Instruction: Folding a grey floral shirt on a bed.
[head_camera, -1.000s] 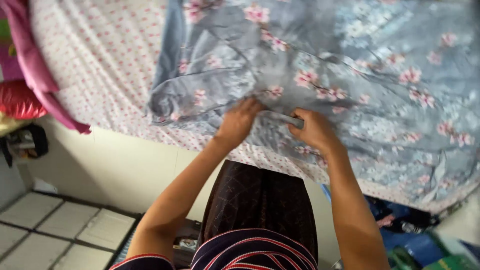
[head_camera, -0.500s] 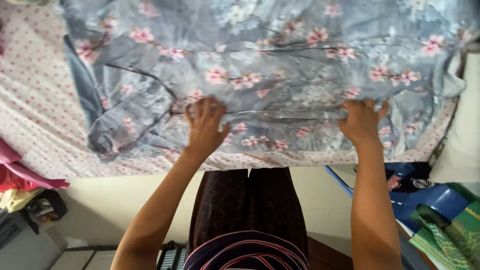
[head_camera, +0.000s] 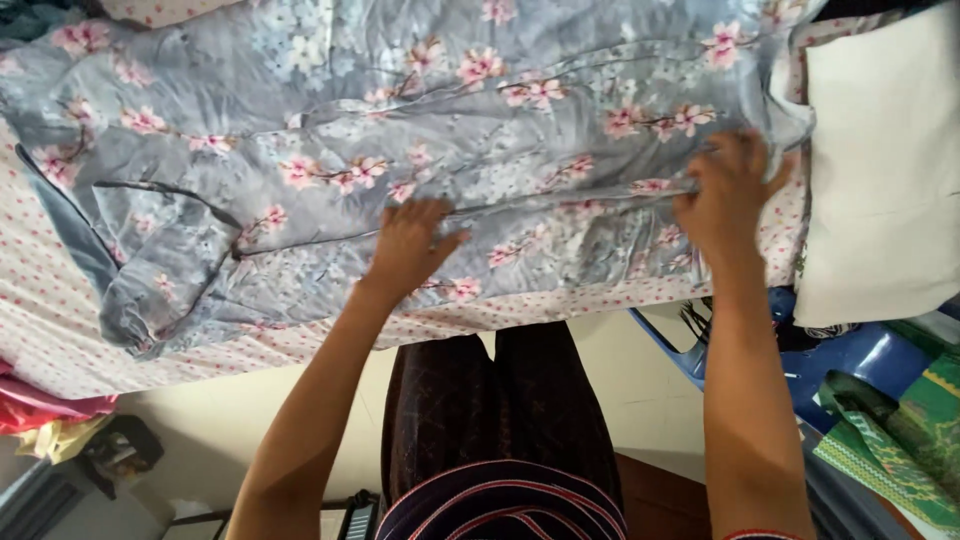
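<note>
A grey cover (head_camera: 330, 130) printed with pink blossoms lies crumpled across a bed with a white, pink-dotted sheet (head_camera: 60, 320). My left hand (head_camera: 408, 245) rests flat on the cover near its front edge, fingers spread. My right hand (head_camera: 728, 195) is farther right, pinching a dark seam or fold of the same cover close to its right end. The seam runs taut between both hands.
A white pillow (head_camera: 885, 160) lies at the bed's right end, touching the cover's corner. Below the bed edge to the right are a blue plastic object (head_camera: 860, 355) and green patterned fabric (head_camera: 900, 440). Pink and yellow cloth (head_camera: 45, 415) hangs at the lower left.
My hands have spread apart along the cover's seam: the right hand slid far right toward the pillow, the left stayed near the middle. The view shifted right along the bed.
</note>
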